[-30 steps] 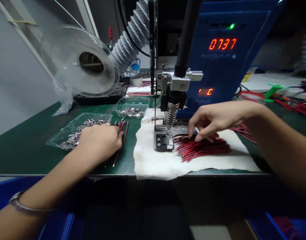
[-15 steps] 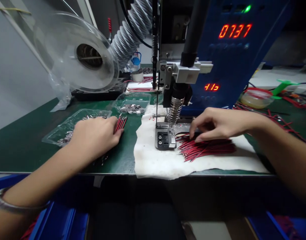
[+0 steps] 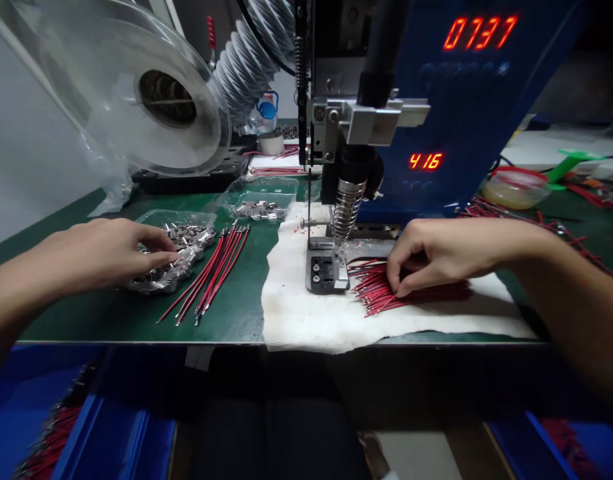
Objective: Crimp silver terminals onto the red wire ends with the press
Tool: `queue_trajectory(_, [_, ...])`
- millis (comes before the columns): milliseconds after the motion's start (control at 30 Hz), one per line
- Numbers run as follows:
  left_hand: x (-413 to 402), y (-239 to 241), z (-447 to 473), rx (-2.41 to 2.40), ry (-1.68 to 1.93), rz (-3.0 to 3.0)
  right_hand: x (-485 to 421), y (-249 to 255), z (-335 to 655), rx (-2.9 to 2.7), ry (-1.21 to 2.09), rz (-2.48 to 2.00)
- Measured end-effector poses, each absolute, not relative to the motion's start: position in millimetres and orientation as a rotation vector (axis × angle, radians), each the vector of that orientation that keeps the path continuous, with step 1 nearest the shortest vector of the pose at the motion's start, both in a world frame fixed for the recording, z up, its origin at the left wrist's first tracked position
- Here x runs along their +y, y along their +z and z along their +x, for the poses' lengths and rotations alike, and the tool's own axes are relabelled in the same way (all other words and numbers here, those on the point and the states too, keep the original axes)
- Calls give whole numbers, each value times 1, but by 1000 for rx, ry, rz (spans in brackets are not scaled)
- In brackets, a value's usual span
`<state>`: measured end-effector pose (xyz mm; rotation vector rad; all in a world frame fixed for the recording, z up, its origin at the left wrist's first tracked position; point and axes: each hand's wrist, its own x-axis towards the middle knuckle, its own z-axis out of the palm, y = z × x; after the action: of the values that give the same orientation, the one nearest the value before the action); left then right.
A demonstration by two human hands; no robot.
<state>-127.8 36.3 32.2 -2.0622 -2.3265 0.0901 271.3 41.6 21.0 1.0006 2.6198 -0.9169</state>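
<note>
My left hand point(image 3: 111, 250) reaches over a clear plastic tray point(image 3: 153, 289) heaped with small shiny metal parts point(image 3: 186, 235). Its thumb and forefinger come close together among the parts; whatever lies between the tips is hidden. Beside that tray, a loose bunch of red and black wires point(image 3: 211, 273) with metal ends lies on the green table. My right hand point(image 3: 426, 257) rests on a pile of red wires point(image 3: 376, 297), thumb and forefinger pinched on a wire. The pile lies on white cloth, just right of the machine's small metal work plate point(image 3: 327, 267).
A blue machine point(image 3: 466, 120) with red digits stands behind the work plate. Another clear tray point(image 3: 259, 200) of metal parts sits farther back. A big clear reel point(image 3: 116, 87) and a grey hose point(image 3: 253, 57) are at upper left. Blue bins point(image 3: 116, 433) are below the table edge.
My left hand has moved left onto the tray, leaving the wires it covered lying on the table. My right fingers have closed on a wire. The lower display reading has changed.
</note>
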Motion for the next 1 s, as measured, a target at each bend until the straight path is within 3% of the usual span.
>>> queue_trajectory(400, [54,12,-151,-2437,-322,-2270,53,20,282,2826,-951,1004])
queue_trajectory(667, [43,20,-149,-2334,-425,-2005,40,15,266,2744,-825,970])
queue_trajectory(833, [7,26,-107,-2164,-870,-1967,38,12,263,2757,-874,980])
queue_trajectory(1000, [-24,2,-36,-1953,-1412,-2261,40,10,262,2737,-938,975])
